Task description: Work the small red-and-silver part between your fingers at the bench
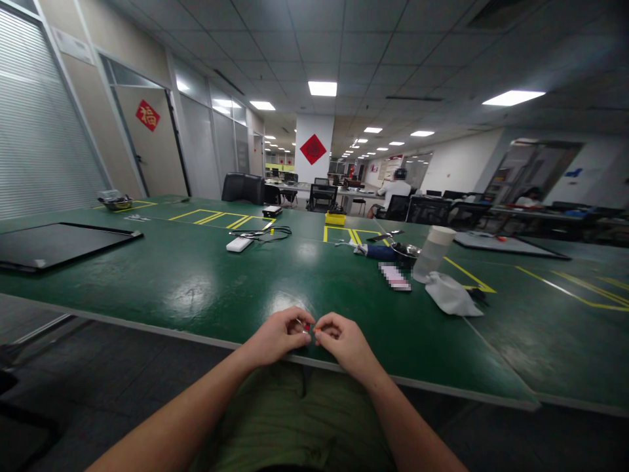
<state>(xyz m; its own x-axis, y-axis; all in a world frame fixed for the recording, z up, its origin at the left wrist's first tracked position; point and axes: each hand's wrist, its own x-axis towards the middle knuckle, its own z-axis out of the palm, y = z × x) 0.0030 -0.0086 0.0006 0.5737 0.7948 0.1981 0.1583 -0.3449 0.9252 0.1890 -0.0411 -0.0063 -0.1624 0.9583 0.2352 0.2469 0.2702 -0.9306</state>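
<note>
My left hand (278,335) and my right hand (344,341) meet at the near edge of the green table (187,282), fingers curled and pinched together. Between the fingertips sits a tiny object with a red part and a bit of metal (306,327); it is too small to name. Both hands pinch it, the left from the left side, the right from the right. My forearms reach in from below, over my green-clothed lap.
On the table lie a dark flat panel (59,244) at left, a white box and cables (239,244), a yellow bin (335,217), a plastic cup (433,252), a white cloth (449,295) and a metal bowl (405,250). A person sits far back by chairs.
</note>
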